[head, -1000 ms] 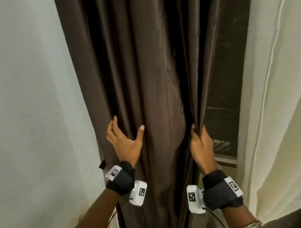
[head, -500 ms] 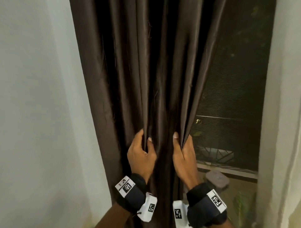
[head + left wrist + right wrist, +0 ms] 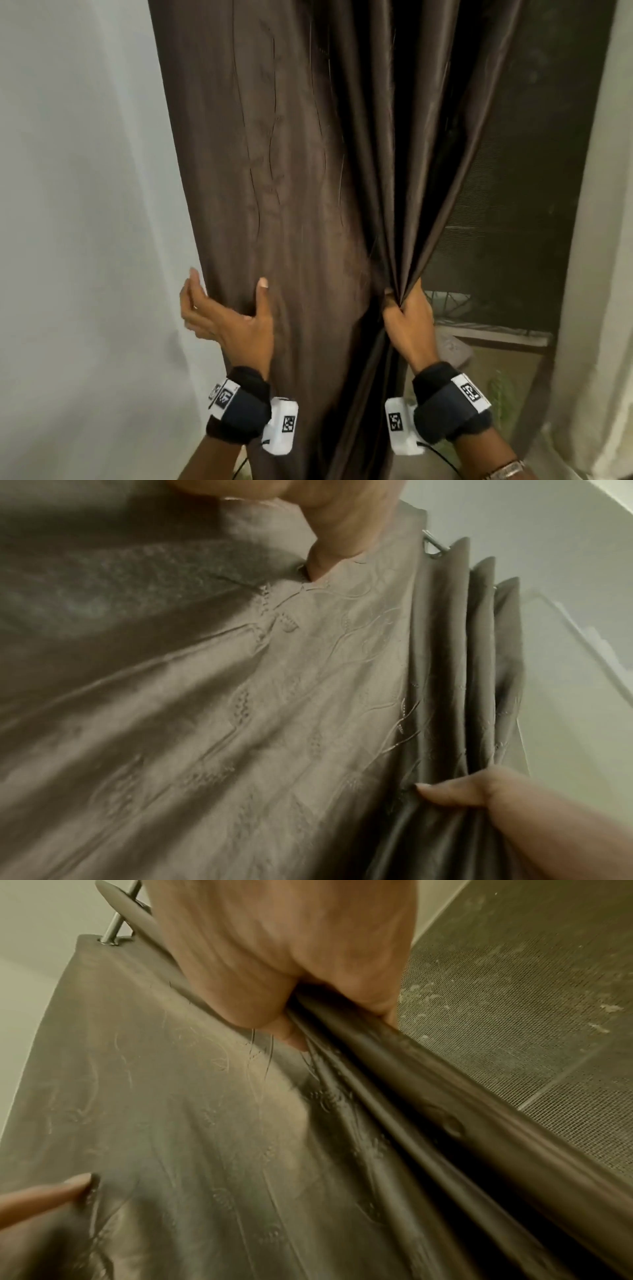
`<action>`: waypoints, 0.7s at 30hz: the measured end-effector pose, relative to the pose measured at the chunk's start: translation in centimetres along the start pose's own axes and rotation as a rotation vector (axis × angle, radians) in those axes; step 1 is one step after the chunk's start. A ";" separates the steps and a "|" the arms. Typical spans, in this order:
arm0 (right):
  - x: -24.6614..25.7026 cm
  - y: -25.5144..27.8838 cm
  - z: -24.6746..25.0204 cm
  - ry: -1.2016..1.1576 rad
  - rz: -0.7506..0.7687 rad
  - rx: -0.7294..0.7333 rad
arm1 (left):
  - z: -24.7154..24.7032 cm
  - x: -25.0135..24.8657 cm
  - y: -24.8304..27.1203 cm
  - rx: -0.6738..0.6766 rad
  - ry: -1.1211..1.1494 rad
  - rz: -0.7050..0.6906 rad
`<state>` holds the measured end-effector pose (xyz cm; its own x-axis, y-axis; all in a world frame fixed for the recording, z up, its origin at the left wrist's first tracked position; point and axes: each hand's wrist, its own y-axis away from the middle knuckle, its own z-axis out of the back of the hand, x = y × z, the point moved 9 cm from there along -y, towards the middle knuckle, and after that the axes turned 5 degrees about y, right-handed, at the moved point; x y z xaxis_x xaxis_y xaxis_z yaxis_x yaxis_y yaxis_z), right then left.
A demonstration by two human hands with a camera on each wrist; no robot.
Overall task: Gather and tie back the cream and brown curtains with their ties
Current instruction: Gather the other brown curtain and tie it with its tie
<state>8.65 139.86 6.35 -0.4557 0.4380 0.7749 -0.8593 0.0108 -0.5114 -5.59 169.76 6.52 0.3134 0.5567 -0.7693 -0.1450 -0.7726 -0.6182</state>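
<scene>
The brown curtain [image 3: 291,171] hangs in the middle of the head view, with a faint vine pattern [image 3: 308,696]. My left hand [image 3: 226,308] cups its left edge at waist height, thumb [image 3: 262,291] pressed on the front and fingers curling round the edge. My right hand [image 3: 406,311] grips a bunch of tight folds at the curtain's right edge [image 3: 342,1031]. A flat panel of cloth stretches between the two hands. The cream curtain [image 3: 603,240] hangs untouched at the far right. No tie is in view.
A white wall [image 3: 85,205] stands close on the left. Between the two curtains a dark window mesh [image 3: 507,188] shows, with a sill [image 3: 496,339] below it. The metal curtain rod [image 3: 116,896] runs overhead.
My left hand has let go of the middle folds and moved left to the curtain's left edge. My right hand has kept its grip on the bunched folds.
</scene>
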 end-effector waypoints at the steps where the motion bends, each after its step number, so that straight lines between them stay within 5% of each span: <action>1: -0.2 0.4 -0.5 0.001 0.003 0.004 | -0.5 1.7 -0.1 0.060 0.055 0.089; 3: -0.1 1.2 -1.4 -0.016 0.014 0.027 | -2.2 3.4 1.1 0.218 0.121 0.149; 11: 2.2 4.1 -3.2 -0.188 -0.053 0.143 | -6.4 -3.0 9.7 0.611 0.116 -0.255; 15: 3.6 4.4 -4.7 -0.250 -0.046 0.241 | -8.3 -3.1 13.0 0.866 -0.040 -0.303; 19: 3.9 3.5 -4.8 -0.119 -0.037 0.225 | -7.4 -4.3 13.5 0.942 0.011 -0.343; 21: 3.4 2.9 -4.1 -0.097 -0.058 0.208 | -5.5 -4.3 12.1 0.855 0.093 -0.362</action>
<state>5.54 145.05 6.00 -0.4160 0.3537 0.8378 -0.9094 -0.1566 -0.3854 -3.52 156.30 3.22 0.5434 0.6641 -0.5135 -0.6539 -0.0487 -0.7550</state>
